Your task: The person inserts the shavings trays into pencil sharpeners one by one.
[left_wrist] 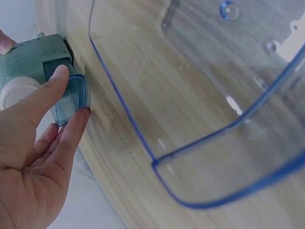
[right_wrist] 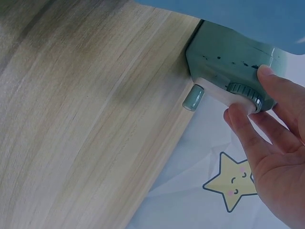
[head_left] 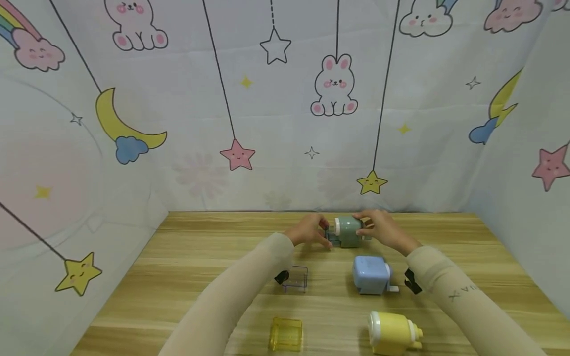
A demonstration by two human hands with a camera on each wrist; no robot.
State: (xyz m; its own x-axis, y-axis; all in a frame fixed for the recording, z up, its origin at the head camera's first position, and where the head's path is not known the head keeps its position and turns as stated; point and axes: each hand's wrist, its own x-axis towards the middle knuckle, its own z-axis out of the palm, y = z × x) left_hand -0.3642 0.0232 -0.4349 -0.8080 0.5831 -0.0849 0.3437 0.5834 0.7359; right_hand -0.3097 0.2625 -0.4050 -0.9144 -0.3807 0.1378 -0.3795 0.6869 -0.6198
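At the back of the table a green crank pencil sharpener point(head_left: 349, 233) stands between both hands. My left hand point(head_left: 310, 229) pinches its clear bluish shavings drawer point(left_wrist: 71, 101) between thumb and fingers. In the left wrist view the drawer's inner end meets the opening in the green body, while its outer part sticks out. My right hand point(head_left: 384, 228) grips the sharpener from the crank side. The right wrist view shows its thumb on the green body and its fingers by the ribbed knob point(right_wrist: 245, 94) and the white crank arm point(right_wrist: 214, 90).
Nearer me stand a blue sharpener point(head_left: 371, 274) and a yellow sharpener point(head_left: 392, 333). Left of them lie a clear blue-edged drawer point(head_left: 296, 278), partly behind my left forearm, and a clear yellow drawer point(head_left: 286, 335). A printed cloth point(head_left: 289, 188) hangs behind the table.
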